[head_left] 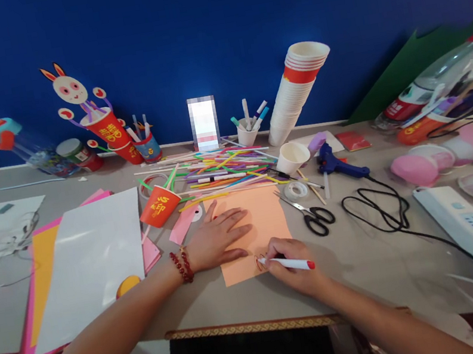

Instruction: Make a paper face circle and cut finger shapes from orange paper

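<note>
A sheet of orange paper (pixel 265 214) lies on the table in front of me. My left hand (pixel 222 240) rests flat on its left part, fingers spread. My right hand (pixel 294 267) grips a white marker (pixel 294 263) with a red end, its tip at the paper's lower edge. Small reddish curved lines (pixel 259 262) show on the paper by the tip. Black-handled scissors (pixel 314 216) and a roll of clear tape (pixel 295 190) lie just right of the sheet. A red paper cup (pixel 160 205) leans left of it, near a strip of pink paper (pixel 183 225).
Colourful pipe cleaners (pixel 221 170) are heaped behind the paper. A tall stack of paper cups (pixel 295 94) leans at the back. Rightward lie a blue glue gun (pixel 338 163), its looped cord and a power strip (pixel 465 217). White card (pixel 91 261) covers coloured sheets at left.
</note>
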A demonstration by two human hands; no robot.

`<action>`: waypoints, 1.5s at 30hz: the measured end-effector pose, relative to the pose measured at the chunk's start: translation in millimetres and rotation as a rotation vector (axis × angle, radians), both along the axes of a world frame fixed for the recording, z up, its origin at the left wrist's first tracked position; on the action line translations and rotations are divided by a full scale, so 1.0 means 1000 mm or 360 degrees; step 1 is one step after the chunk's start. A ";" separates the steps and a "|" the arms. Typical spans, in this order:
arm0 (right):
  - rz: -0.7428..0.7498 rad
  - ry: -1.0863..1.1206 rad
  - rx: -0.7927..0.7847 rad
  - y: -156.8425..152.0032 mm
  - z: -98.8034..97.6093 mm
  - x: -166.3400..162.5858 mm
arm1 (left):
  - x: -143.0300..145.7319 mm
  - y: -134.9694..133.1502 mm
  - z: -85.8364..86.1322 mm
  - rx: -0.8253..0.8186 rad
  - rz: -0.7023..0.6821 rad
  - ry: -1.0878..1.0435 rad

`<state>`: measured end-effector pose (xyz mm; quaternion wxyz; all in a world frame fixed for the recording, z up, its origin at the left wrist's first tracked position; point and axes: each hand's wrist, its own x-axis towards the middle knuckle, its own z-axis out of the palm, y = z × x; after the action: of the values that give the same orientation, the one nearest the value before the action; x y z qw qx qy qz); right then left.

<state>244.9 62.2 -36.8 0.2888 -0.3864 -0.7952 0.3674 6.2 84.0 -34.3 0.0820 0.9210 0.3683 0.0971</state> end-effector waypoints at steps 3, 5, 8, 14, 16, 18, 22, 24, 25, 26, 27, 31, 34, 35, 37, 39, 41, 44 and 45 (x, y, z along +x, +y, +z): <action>0.0000 -0.0019 0.0023 0.000 0.000 0.000 | 0.000 0.000 0.001 -0.0004 -0.0013 0.0006; 0.0002 -0.0028 0.0031 0.000 0.000 0.000 | 0.000 0.000 0.001 -0.0001 -0.0008 0.0007; 0.0003 -0.0037 0.0043 0.000 0.001 0.000 | 0.000 0.000 0.001 0.0002 -0.0004 0.0004; 0.0028 -0.0022 0.0051 0.000 0.000 0.000 | 0.000 0.000 0.000 0.0000 -0.0001 -0.0001; 0.0041 -0.0014 0.0051 0.001 0.000 0.001 | 0.000 0.000 0.000 -0.0012 0.0000 -0.0002; 0.0049 -0.0008 0.0044 0.001 0.001 0.001 | 0.000 0.000 0.001 -0.0022 0.0003 -0.0003; 0.0070 -0.0014 0.0024 0.001 0.002 0.001 | 0.000 0.000 0.001 -0.0031 0.0002 0.0003; 0.0076 0.0001 0.0016 0.001 0.003 0.001 | 0.000 0.000 0.001 -0.0034 -0.0002 0.0007; 0.0076 0.0010 0.0018 0.001 0.003 0.001 | 0.000 0.000 0.000 -0.0034 -0.0005 0.0008; 0.0077 0.0018 0.0023 0.001 0.003 0.001 | 0.000 0.000 0.000 -0.0032 -0.0007 0.0008; 0.0079 0.0019 0.0029 0.001 0.003 0.001 | 0.000 0.000 0.000 -0.0029 -0.0006 0.0006; 0.0098 0.0008 0.0041 0.001 0.004 0.001 | 0.000 0.000 -0.001 -0.0013 0.0001 0.0006; 0.0112 0.0015 0.0042 0.001 0.004 0.001 | 0.000 0.000 0.000 -0.0011 -0.0004 0.0013; 0.0115 0.0020 0.0044 0.001 0.004 0.001 | 0.000 0.000 0.000 -0.0012 -0.0005 0.0014; 0.0117 0.0022 0.0040 0.001 0.004 0.001 | 0.000 0.000 0.000 -0.0016 -0.0004 0.0014; 0.0112 0.0025 0.0034 0.001 0.003 0.001 | 0.000 0.000 0.000 -0.0016 0.0001 0.0011; 0.0117 0.0024 0.0030 0.001 0.002 0.001 | 0.000 0.000 0.000 -0.0017 0.0003 0.0010; 0.0118 0.0030 0.0032 0.000 0.002 0.001 | 0.000 0.000 0.000 -0.0013 -0.0002 0.0016; 0.0119 0.0036 0.0026 0.000 0.002 0.001 | 0.000 0.000 0.000 -0.0006 -0.0004 0.0016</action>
<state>246.1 61.9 -34.7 0.2871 -0.3499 -0.8086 0.3758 6.6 83.6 -34.0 0.0821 0.9218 0.3676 0.0918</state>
